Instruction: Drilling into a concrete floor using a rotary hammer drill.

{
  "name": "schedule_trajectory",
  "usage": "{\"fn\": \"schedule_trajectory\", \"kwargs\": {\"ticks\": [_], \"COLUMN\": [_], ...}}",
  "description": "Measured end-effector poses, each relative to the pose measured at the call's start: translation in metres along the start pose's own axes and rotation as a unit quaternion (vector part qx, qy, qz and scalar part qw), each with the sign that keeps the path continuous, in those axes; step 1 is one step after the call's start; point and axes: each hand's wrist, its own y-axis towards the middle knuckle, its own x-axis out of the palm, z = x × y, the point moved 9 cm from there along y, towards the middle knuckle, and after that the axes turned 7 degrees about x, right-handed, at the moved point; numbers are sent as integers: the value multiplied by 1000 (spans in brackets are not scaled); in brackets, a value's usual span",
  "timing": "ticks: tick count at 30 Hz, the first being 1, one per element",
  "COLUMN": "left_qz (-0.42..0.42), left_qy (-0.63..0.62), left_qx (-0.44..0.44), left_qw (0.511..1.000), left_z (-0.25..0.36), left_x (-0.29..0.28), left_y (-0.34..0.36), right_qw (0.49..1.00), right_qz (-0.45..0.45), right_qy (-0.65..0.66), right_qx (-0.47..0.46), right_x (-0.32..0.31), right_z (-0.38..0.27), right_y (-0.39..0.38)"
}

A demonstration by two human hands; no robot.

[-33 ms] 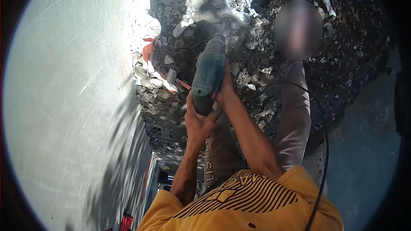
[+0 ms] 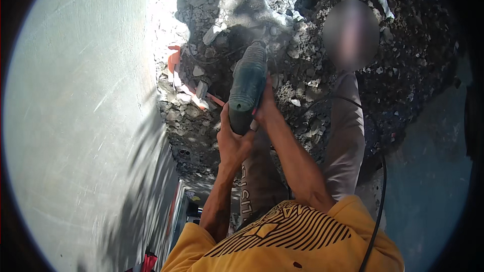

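A dusty dark-green demolition hammer [image 2: 248, 83] points away from me, its ribbed nose down among broken rubble. Dust and shadow hide its bit. My left hand [image 2: 233, 146] is closed round the dark rear end of the tool, with the thumb up along its left side. Along the right side of the body, my right hand [image 2: 266, 107] grips it, its fingers mostly hidden by the housing. Loose stones and a flat pale chunk [image 2: 212, 34] lie around the nose.
A pale smooth wall [image 2: 85, 95] runs along the left. Orange plastic strips [image 2: 174, 58] stick out of the rubble [image 2: 302, 90] beside it. A black cable [image 2: 384, 181] loops past my right leg [image 2: 345, 136]. A bluish-grey surface [image 2: 428, 171] lies at the right.
The demolition hammer's rear end has shifted very slightly to the right and away from me. Both hands keep their hold.
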Motion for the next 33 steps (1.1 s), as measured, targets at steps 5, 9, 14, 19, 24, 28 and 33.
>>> {"fn": "schedule_trajectory", "kwargs": {"ticks": [5,9,14,19,24,28,33], "left_qz": [-69,-141,-192,-249,-311,-347,-328], "left_qy": [109,291,453,524,496,531,549], "left_qx": [111,290,358,353,242,176,190], "left_qw": [985,900,793,735,774,753,745], "left_z": [19,46,94,128,139,177,179], "left_x": [3,34,82,121,142,156,143], "left_y": [10,23,31,33,66,85,117], "right_qw": [994,965,971,981,942,923,906], "right_qz": [-41,18,58,85,205,227,253], "right_qy": [-74,-258,-231,-172,-249,-295,-329], "right_qx": [72,-28,-34,10,-94,-92,-85], "right_x": [37,61,27,22,29,40,80], "right_z": [-33,-80,-107,-125,-168,-191,-200], "right_y": [-84,-124,-117,-143,-139,-129,-121]}}
